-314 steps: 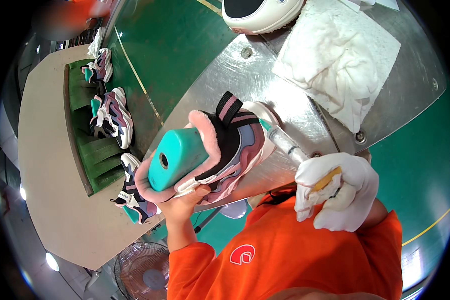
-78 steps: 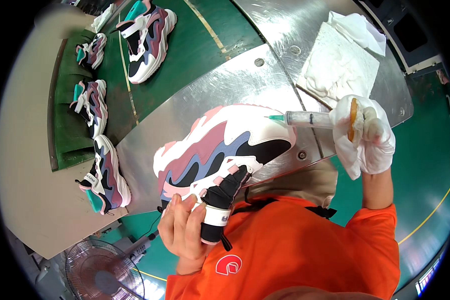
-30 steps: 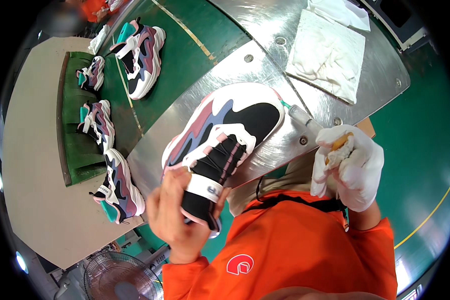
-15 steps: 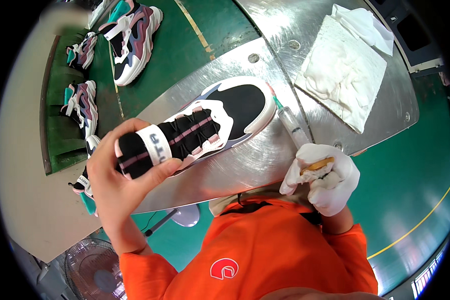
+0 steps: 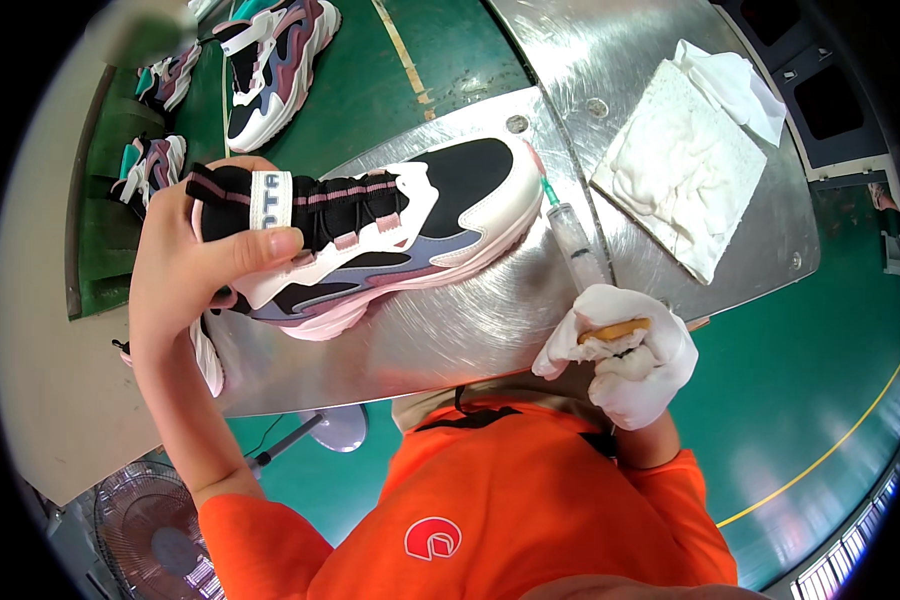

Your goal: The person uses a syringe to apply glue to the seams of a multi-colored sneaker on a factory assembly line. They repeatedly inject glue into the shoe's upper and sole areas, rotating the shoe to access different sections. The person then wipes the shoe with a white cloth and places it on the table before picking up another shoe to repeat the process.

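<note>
- The left hand (image 5: 195, 265) grips the heel of a sneaker (image 5: 390, 235), tilted on the metal surface (image 5: 470, 320).
- The gloved right hand (image 5: 625, 350) is closed around a syringe (image 5: 575, 240); its tip touches the toe.
- Its plunger is hidden in the glove.

left hand (image 5: 195, 265): bare, fingers curled in a firm grasp, thumb pressed flat on top
left arm: bare forearm, bent at the elbow, orange sleeve
right hand (image 5: 625, 350): white glove, fingers closed in a fist-like grip
</note>
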